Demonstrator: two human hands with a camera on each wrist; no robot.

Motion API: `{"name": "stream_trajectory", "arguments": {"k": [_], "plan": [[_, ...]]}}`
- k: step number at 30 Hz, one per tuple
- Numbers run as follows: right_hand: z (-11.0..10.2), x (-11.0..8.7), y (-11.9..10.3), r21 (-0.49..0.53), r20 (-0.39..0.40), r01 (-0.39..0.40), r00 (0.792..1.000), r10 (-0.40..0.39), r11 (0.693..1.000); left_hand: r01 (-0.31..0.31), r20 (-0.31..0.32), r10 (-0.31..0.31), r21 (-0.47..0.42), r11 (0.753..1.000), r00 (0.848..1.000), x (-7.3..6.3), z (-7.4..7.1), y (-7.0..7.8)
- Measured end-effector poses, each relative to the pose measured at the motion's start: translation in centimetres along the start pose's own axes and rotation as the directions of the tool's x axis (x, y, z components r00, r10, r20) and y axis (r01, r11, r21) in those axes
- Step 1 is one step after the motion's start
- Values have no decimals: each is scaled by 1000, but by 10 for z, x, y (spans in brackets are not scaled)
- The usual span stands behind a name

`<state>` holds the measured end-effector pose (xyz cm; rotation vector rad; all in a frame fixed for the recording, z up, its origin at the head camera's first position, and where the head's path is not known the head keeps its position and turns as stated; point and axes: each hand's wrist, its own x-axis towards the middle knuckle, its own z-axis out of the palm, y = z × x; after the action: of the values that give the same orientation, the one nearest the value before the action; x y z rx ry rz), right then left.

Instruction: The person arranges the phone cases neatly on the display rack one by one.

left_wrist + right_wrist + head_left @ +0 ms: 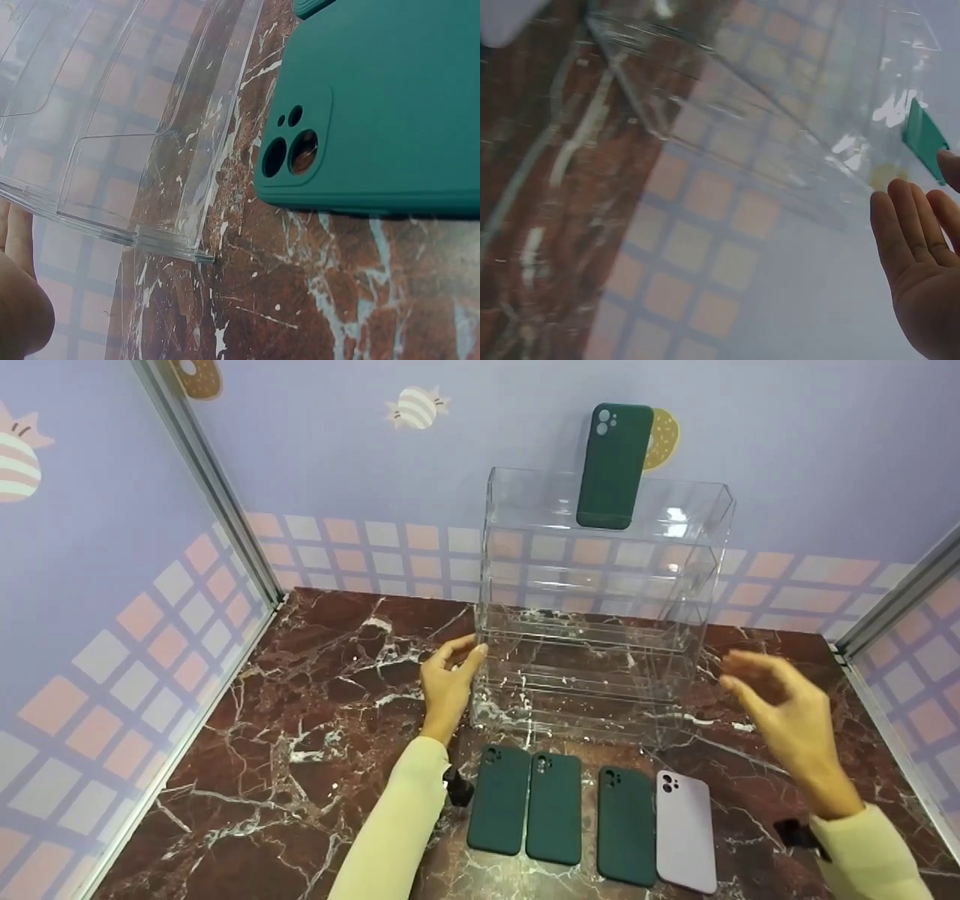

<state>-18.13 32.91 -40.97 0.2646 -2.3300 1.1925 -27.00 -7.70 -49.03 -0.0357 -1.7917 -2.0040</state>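
Observation:
A clear stepped acrylic display rack (592, 637) stands on the marble tabletop. At its left side edge my left hand (448, 679) grips it, thumb toward the front; part of this hand (22, 300) shows beside the clear side panel in the left wrist view. To the right of the rack, my right hand (787, 712) is raised and apart from it, fingers loosely bent, holding nothing. A green phone case (616, 465) stands upright in the rack's top tier, leaning slightly. Before the rack lie a green phone case (499, 800), a second green case (554, 808), a third green case (626, 825) and a pale lilac case (685, 832).
The dark red marble tabletop (300, 750) is veined with white. Behind it rises a lilac wall (337, 457) with pink and white squares. Metal frame posts (217, 487) edge the space at left and right.

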Motion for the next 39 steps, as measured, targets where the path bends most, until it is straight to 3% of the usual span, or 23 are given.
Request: {"name": "stream_trajectory", "arguments": {"k": [8, 19, 28, 34, 39], "plan": [[-3, -37, 28, -56, 80, -48, 995, 53, 997, 0, 3, 0, 7, 1000, 1000, 0, 0, -1], [3, -75, 62, -94, 231, -62, 970, 82, 994, -1, 0, 1, 10, 1000, 1000, 0, 1, -2], [3, -91, 73, -181, 362, -112, 916, 172, 977, -1, 1, 1, -10, 1000, 1000, -1, 0, -3], [6, -96, 76, -129, 441, -184, 869, 223, 974, 5, 1, -5, 3, 1000, 1000, -1, -1, -2], [6, -99, 78, -140, 460, -174, 860, 220, 975, 1, 5, -1, 1, 1000, 1000, -2, 0, -1]]}}
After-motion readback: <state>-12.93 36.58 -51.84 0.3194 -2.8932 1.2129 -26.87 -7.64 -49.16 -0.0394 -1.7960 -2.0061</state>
